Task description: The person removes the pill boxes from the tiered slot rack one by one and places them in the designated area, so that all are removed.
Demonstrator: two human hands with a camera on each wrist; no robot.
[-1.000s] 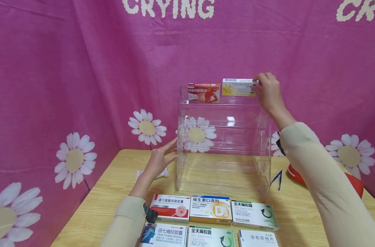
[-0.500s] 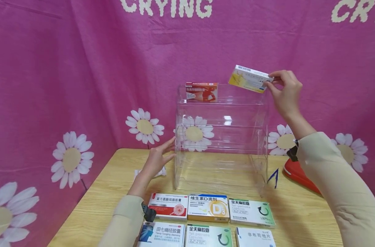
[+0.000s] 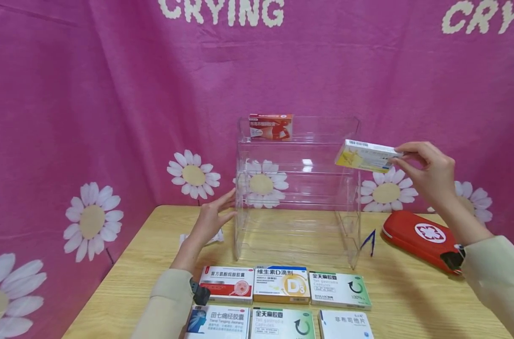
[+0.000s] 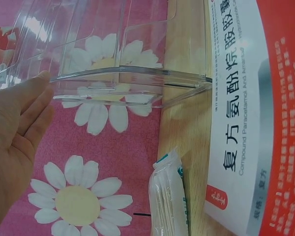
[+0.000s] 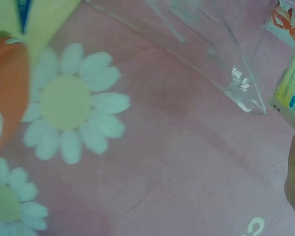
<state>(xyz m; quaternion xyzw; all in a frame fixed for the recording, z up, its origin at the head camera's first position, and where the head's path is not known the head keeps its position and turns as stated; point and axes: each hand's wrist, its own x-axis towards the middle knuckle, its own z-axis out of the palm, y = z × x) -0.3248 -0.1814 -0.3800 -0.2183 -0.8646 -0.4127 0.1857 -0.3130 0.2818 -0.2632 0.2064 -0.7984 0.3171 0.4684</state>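
A clear acrylic tiered rack point(image 3: 299, 188) stands on the wooden table. My left hand point(image 3: 208, 223) rests its outstretched fingers against the rack's left side; in the left wrist view the fingertips touch the clear side edge. Pinched by one end between thumb and fingers of my right hand point(image 3: 430, 172) is a yellow and white medicine box point(image 3: 365, 156), held in the air before the rack's upper right side. On the left of the top tier sits a red medicine box point(image 3: 271, 127). The right wrist view shows only part of the held yellow box point(image 5: 292, 88) at its edge.
Two rows of medicine boxes lie in front of the rack, among them an orange and white vitamin D box point(image 3: 281, 285). A red zippered case point(image 3: 418, 240) and blue tweezers point(image 3: 369, 242) lie right. A packet of cotton swabs point(image 4: 168, 196) lies left.
My right hand has lifted the yellow and white box off the top tier, then moved it right and down. The left hand stays at the rack's side.
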